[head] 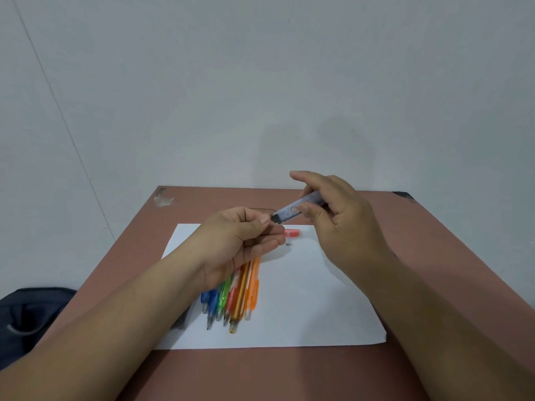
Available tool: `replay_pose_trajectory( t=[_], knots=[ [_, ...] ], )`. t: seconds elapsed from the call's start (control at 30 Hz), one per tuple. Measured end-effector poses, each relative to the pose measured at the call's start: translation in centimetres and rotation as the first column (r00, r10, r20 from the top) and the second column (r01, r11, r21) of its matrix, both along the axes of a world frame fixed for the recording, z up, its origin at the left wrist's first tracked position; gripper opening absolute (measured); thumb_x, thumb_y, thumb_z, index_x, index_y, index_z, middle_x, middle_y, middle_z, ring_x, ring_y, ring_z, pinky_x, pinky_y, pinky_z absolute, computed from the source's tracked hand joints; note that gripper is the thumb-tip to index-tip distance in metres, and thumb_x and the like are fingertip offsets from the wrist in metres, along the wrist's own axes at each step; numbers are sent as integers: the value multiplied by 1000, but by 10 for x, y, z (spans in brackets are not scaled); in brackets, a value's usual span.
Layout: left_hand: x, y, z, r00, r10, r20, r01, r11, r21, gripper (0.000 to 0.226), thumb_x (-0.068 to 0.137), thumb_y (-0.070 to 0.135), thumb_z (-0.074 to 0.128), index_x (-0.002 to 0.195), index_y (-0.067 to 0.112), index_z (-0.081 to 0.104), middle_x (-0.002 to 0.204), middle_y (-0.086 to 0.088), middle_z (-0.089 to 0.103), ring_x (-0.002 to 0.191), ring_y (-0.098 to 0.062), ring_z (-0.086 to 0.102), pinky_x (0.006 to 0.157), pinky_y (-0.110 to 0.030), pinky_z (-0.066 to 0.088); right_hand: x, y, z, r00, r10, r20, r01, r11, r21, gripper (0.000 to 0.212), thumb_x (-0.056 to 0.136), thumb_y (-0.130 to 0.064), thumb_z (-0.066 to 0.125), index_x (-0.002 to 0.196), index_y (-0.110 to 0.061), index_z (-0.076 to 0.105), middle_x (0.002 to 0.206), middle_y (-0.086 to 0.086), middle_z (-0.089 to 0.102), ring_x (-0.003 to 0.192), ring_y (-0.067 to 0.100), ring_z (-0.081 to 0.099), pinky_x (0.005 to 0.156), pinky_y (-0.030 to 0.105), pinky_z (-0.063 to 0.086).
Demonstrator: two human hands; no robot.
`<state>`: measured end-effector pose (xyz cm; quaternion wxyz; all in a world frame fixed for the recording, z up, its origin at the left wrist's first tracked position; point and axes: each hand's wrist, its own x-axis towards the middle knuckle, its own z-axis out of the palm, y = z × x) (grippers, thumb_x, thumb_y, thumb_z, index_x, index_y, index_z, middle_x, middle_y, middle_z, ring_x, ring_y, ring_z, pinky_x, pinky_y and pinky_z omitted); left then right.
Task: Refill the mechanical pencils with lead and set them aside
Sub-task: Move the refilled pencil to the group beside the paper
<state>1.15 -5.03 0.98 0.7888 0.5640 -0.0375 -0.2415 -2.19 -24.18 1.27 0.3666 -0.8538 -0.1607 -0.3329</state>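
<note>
Progress reads as early: on the white sheet [304, 299] the bundle of coloured mechanical pencils [231, 296] lies together under the left wrist, none visibly set apart, while a small pink cap [291, 233] and a tiny grey piece [289, 243] lie loose near the sheet's far edge. Right hand [344, 227] grips the clear lead case [298, 209], tilted down-left, fingers curled round its upper end. Left hand [243, 238] pinches narrowly at the case's dark mouth [276, 219]; whether a lead is between the fingertips cannot be told.
</note>
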Motion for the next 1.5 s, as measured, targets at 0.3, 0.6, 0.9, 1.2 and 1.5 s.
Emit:
replay_pose_trajectory(
  t=[0.3, 0.6, 0.9, 1.2, 1.5],
  knots=[
    [-1, 0, 1, 1000, 9, 22, -9, 999, -42, 9, 99, 3, 53, 100, 0, 61, 107, -22, 74, 98, -26, 74, 73, -26, 62, 0, -1, -1, 994, -7, 112, 16, 996, -83, 39, 97, -2, 60, 130, -22, 66, 103, -1, 64, 94, 9, 57, 86, 12, 46],
    [-1, 1, 1, 1000, -24, 10, 25, 998, -51, 13, 101, 4, 50, 105, -2, 60, 108, -22, 73, 98, -26, 74, 77, -27, 62, 0, -1, 0, 999, 13, 38, -11, 999, -53, 60, 98, 0, 55, 138, -44, 54, 99, -5, 57, 94, 12, 57, 82, 23, 51],
    [1, 1, 0, 1000, -25, 16, 25, 999, -39, 10, 99, 4, 52, 103, -1, 61, 107, -23, 73, 101, -27, 73, 83, -31, 61, -2, 1, 0, 998, 12, 66, -4, 993, -121, 36, 96, -7, 53, 122, -26, 70, 96, -8, 54, 87, 8, 55, 77, 29, 53],
    [1, 2, -1, 999, -34, 8, 35, 999, -33, 12, 99, 5, 53, 106, -2, 61, 108, -24, 72, 100, -26, 73, 82, -30, 61, -1, 0, -1, 1000, -4, 14, 5, 998, -58, 51, 99, 0, 55, 137, -34, 59, 100, -6, 57, 93, 8, 56, 81, 16, 48],
    [-2, 1, 4, 996, -24, -85, 12, 989, -147, 46, 102, 34, 48, 119, -7, 60, 112, -29, 70, 103, -38, 71, 84, -37, 61, -2, -1, -2, 1000, -5, 9, 6, 997, -73, 31, 97, -9, 53, 113, -24, 74, 94, -9, 55, 91, 8, 57, 77, 16, 45]
  ],
)
